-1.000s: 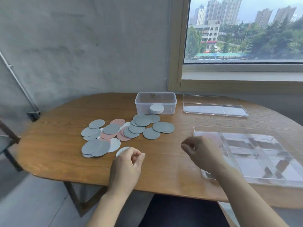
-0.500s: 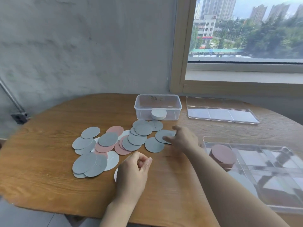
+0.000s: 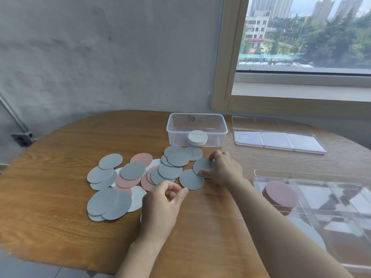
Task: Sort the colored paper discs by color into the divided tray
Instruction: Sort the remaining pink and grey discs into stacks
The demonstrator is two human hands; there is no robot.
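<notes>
Right grip is grasping a grey disc, pinched at the edge: fingertips on its far rim, thumb on its near rim. This disc lies directly in front of the clear tub, close to it, and overlaps a second grey disc one step nearer the person; whether the pinched disc is off the tabletop cannot be told. Left grip rests on the tabletop further in front of the tub, fingers curled inward with the thumb against the forefinger. A sliver of white disc shows under it, and whether it is held cannot be told. The loose pile of discs, grey, pink and white, overlapping, spreads to the front-left of the tub. The tub holds a white stack. The divided tray sits front-right of the tub, apart from it; a stack of pink discs stands in the tray compartment nearest the tub. A clear lid lies flat just right of the tub.
</notes>
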